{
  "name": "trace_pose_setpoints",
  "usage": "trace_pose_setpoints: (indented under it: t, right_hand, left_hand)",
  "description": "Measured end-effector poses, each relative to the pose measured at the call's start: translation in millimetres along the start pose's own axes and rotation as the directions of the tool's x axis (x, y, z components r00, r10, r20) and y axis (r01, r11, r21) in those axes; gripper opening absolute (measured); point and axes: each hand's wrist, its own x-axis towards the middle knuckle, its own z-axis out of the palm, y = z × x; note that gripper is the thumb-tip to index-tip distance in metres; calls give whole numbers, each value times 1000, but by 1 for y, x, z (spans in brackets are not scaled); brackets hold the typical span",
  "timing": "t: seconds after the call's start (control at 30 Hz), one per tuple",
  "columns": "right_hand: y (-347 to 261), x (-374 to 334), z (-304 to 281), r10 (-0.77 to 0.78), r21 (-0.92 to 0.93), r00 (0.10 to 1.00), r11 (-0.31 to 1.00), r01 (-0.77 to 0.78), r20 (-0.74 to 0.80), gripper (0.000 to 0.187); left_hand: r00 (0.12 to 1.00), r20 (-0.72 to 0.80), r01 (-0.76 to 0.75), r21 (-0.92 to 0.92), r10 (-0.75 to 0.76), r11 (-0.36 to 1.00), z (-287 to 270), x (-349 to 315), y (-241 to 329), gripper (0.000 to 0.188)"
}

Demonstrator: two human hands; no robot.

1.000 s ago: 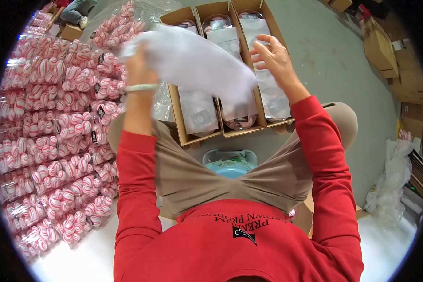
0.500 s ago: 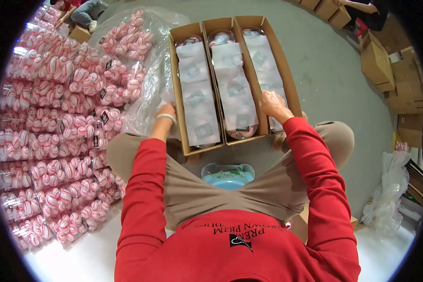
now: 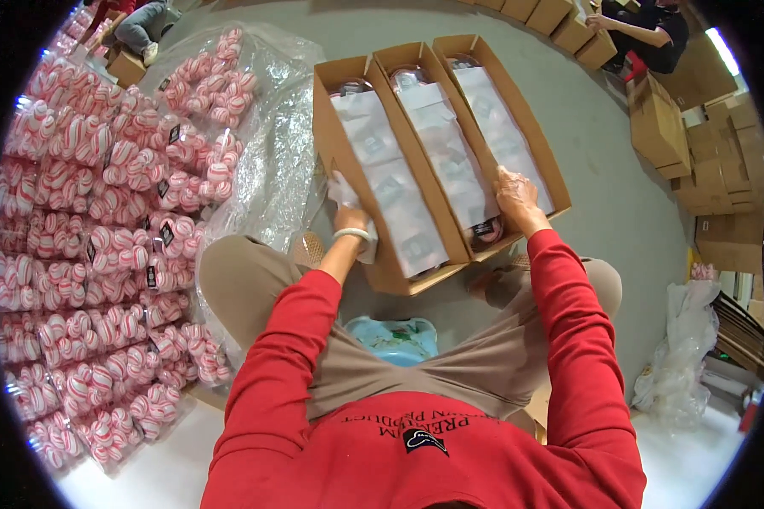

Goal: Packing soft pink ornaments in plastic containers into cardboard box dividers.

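Note:
Three long open cardboard boxes [image 3: 334,148] stand side by side on the floor in front of me, slanting from far left to near right. Each holds clear-wrapped packs topped with a row of thin white sheets [image 3: 382,157]. My left hand [image 3: 348,212] is closed at the outer side of the left box, with crumpled white sheets [image 3: 343,192] in its grip. The fingers of my right hand [image 3: 516,193] are wrapped over the walls between the middle and right boxes. Dark round ends of a pack [image 3: 486,229] show at the middle box's near end.
Stacked clear packs of red-and-white striped balls [image 3: 85,271] fill the left side. Clear plastic film [image 3: 276,110] lies beside the boxes. A light blue stool [image 3: 395,339] sits between my legs. Cartons [image 3: 658,123] and another person [image 3: 649,34] are at the far right.
The three boxes have turned, their near ends swinging right. Both hands have moved with them, the left hand farther right. White sheets now show more plainly in my left hand. The whole view has shifted.

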Motion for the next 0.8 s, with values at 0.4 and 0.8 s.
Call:
trace_pose_setpoints:
  t: [0.4,0.8]
  right_hand:
    - [-33,0,10,-290,80,957,955,287,21,14]
    - [-54,9,-6,81,179,961,983,-33,-264,56]
  left_hand:
    - [745,541,660,-508,-392,554,-64,29,-37,23]
    - [975,200,174,-425,-95,888,37,-20,28,26]
